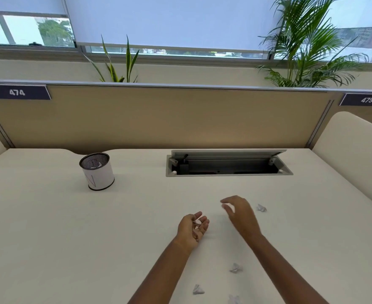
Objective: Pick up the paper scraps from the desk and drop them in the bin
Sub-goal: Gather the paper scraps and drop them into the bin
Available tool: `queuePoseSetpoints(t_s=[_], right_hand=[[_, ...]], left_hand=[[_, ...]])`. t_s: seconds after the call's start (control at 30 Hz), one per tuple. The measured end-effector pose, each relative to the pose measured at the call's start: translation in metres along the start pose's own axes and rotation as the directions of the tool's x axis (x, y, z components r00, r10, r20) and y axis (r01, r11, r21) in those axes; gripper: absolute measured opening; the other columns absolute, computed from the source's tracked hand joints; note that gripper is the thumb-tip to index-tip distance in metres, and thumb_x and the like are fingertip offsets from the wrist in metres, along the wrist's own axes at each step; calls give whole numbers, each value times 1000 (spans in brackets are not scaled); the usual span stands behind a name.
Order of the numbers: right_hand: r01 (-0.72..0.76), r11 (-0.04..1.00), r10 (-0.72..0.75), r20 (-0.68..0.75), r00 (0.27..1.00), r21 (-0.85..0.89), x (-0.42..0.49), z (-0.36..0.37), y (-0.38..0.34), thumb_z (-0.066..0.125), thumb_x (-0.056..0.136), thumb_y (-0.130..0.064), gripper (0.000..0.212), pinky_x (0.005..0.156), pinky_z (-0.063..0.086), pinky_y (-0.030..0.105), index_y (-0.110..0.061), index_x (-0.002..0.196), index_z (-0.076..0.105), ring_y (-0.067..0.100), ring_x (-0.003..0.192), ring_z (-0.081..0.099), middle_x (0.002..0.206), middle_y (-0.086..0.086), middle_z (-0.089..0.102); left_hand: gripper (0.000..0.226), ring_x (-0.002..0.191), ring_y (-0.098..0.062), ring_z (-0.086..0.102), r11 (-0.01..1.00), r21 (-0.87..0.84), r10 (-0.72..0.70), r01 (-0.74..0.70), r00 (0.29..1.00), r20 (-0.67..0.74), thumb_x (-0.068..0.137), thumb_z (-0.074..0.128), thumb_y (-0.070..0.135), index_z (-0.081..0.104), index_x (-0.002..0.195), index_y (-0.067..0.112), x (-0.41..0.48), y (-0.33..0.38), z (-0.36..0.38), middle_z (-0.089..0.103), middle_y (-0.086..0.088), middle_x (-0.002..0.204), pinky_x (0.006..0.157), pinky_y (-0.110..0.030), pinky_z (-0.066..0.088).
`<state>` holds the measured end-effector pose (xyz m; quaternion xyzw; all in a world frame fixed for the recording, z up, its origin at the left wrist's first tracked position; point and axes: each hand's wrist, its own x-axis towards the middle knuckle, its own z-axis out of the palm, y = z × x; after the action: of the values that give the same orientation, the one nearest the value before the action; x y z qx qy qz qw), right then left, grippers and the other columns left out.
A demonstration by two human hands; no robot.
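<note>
- Bright, even daylight comes from the windows [27, 31] behind the bin [96, 172], softened by lowered blinds [169, 20] that glow pale blue
- The bare glass strips under those blinds are washed out almost to white
- The desk [49, 238] shows no glare; shadows are faint, a thin dark rim at the bin's base and a soft smudge beside the left hand [192, 227], right of the bin
- Wide-angle bending bows the partition [158, 119] behind the bin and curves the desk's edges
- The right hand [239, 212], further right of the bin, has motion-smeared fingertips; paper scraps [236, 268] nearer than the bin look soft
</note>
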<state>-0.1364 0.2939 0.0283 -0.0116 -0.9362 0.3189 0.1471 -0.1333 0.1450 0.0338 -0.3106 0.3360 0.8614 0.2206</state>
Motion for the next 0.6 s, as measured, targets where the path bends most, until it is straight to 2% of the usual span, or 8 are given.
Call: queuePoseSetpoints(t_s=[0.07, 0.13, 0.2, 0.27, 0.37, 0.47, 0.53, 0.6], right_hand=[[-121, 989, 115, -69, 991, -85, 4, -10, 21, 53, 86, 4, 20, 92, 34, 27, -1, 100, 66, 32, 111, 53, 115, 17, 64], [-255, 938, 242, -83, 967, -234, 5, -19, 40, 49, 88, 1, 27, 99, 36, 39, -6, 111, 61, 33, 122, 43, 131, 16, 53], [-341, 870, 340, -66, 938, -357, 3, -27, 52, 45, 91, -3, 32, 100, 38, 46, -10, 120, 55, 33, 127, 37, 139, 15, 44], [-383, 844, 394, -50, 918, -375, -1, -31, 57, 41, 92, -1, 34, 95, 43, 46, -9, 122, 53, 37, 122, 41, 134, 19, 46], [-377, 858, 388, -40, 921, -349, -7, -27, 57, 36, 89, 7, 35, 84, 47, 42, -3, 115, 57, 39, 109, 47, 116, 25, 54], [-334, 900, 332, -55, 942, -281, -12, -19, 48, 38, 87, 10, 32, 80, 48, 41, 0, 104, 62, 38, 101, 52, 105, 26, 58], [-287, 931, 284, -48, 958, -225, -13, -11, 37, 40, 86, 10, 28, 80, 48, 41, 2, 99, 64, 37, 99, 55, 102, 26, 61], [-241, 956, 241, -22, 970, -166, -14, 0, 20, 44, 87, 6, 24, 81, 49, 41, 2, 97, 66, 37, 97, 58, 100, 24, 63]], left_hand=[[35, 63, -26, 49, 1000, 21, 8, -8, 1000, -3, 98, 28, 2, 51, 71, -3, 0, 1, -2, 49, -15, 72, 30, -19, 48], [35, 63, -26, 48, 999, 35, 21, -21, 1000, -10, 98, 28, 2, 51, 71, -2, -1, 4, -4, 48, -14, 72, 30, -19, 48], [36, 63, -26, 48, 999, 36, 35, -34, 999, -17, 98, 28, 2, 51, 71, -2, -2, 6, -7, 48, -14, 72, 30, -19, 48], [35, 63, -26, 48, 998, 34, 48, -47, 999, -23, 98, 28, 1, 51, 72, -3, -2, 9, -10, 48, -14, 72, 30, -19, 48], [33, 64, -26, 49, 997, 41, 63, -61, 997, -36, 98, 29, 0, 52, 74, -2, -1, 16, -15, 48, -14, 74, 30, -19, 48], [24, 66, -26, 50, 995, 61, 83, -80, 996, -43, 96, 30, -6, 53, 93, -5, -1, 23, -20, 49, -14, 77, 32, -19, 50], [28, 68, -26, 51, 991, 72, 113, -110, 993, -37, 96, 30, -7, 51, 115, -5, -3, 29, -23, 49, -14, 79, 42, -22, 55], [31, 71, -27, 51, 985, 93, 152, -148, 988, -30, 98, 31, -6, 46, 125, -13, -2, 35, -25, 49, -14, 80, 70, -30, 56]])
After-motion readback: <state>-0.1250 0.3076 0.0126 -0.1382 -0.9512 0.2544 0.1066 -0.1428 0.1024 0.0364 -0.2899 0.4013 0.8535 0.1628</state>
